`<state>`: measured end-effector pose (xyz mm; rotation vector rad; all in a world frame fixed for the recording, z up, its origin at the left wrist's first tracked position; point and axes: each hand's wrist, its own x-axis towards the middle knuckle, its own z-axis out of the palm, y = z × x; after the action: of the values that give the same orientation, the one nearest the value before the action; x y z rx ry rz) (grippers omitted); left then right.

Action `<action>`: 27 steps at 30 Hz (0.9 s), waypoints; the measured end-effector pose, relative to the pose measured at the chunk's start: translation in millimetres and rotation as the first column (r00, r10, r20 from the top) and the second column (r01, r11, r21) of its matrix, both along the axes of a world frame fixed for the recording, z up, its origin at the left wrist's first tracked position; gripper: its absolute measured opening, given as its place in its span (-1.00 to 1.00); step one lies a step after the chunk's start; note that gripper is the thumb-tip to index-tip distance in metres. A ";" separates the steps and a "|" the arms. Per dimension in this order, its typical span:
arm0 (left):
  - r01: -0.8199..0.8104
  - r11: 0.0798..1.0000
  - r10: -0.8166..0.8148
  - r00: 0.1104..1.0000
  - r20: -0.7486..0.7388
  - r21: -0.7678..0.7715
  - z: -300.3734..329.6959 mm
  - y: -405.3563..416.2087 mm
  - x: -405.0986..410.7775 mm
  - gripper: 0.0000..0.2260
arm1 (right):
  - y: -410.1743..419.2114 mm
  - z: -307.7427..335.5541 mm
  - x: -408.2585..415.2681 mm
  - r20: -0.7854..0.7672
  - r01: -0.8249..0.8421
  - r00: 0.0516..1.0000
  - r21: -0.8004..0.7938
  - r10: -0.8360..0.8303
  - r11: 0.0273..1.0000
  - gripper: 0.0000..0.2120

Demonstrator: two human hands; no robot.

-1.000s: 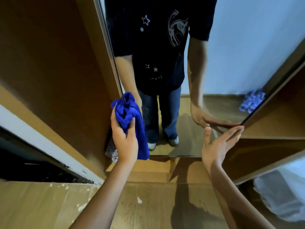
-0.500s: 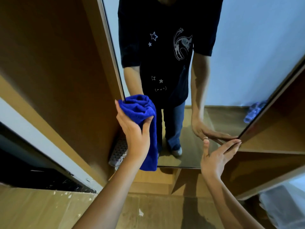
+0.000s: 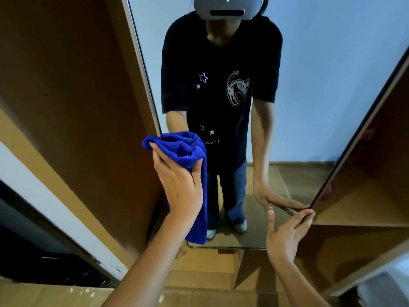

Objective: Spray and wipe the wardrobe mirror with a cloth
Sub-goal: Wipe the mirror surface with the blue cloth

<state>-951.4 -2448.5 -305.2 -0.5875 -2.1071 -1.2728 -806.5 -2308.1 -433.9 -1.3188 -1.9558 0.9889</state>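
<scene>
A tall wardrobe mirror (image 3: 314, 89) fills the middle of the head view and reflects a person in a dark printed T-shirt. My left hand (image 3: 179, 185) grips a bunched blue cloth (image 3: 183, 149) and presses it on the glass near the mirror's left edge, with one end of the cloth hanging down past my wrist. My right hand (image 3: 285, 233) has straight fingers whose tips touch the mirror's right edge low down. No spray bottle is in view.
Brown wardrobe panels (image 3: 73, 107) flank the mirror on the left. An open wooden shelf (image 3: 363, 209) lies to the right. The wooden floor (image 3: 210, 284) runs below, and a dark gap (image 3: 33, 258) sits at the lower left.
My left hand has carried the cloth upward along the mirror's left side. The view has tilted up, showing more of the reflection. My right hand stays on the right edge.
</scene>
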 end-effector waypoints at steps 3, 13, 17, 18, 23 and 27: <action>-0.006 1.000 0.006 1.000 -0.001 0.023 12.5 1.7 -0.7 -0.23 | 0.1 -0.5 0.2 0.001 -0.008 1.000 -0.003 0.008 1.000 -0.07; -0.106 0.985 0.130 0.976 -0.177 0.137 132.7 11.2 -11.0 -0.18 | -2.0 8.2 8.5 -0.033 -0.028 0.999 -0.027 0.027 0.999 -0.04; -0.079 0.989 0.097 0.984 -0.151 0.122 133.8 9.6 -10.9 -0.19 | -5.9 17.1 13.5 -0.087 -0.012 0.996 -0.022 0.010 1.000 -0.04; -0.077 0.989 0.095 0.985 -0.146 0.124 133.7 8.9 -10.2 -0.19 | -5.8 21.9 14.9 -0.112 -0.006 0.994 -0.010 0.005 1.000 -0.05; -0.066 0.991 0.082 0.987 -0.136 0.119 137.7 7.5 -4.3 -0.20 | 7.2 62.5 16.0 -0.256 0.025 0.967 0.105 0.003 0.994 -0.13; -0.065 0.992 0.079 0.989 -0.125 0.111 145.0 6.4 -1.6 -0.19 | 22.5 106.9 6.9 -0.322 0.059 0.947 0.228 0.018 0.972 -0.12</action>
<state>-953.0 -2442.1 -160.2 -0.5276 -1.9246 -1.2636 -799.6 -2285.6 -327.0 -0.9755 -1.7424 0.8691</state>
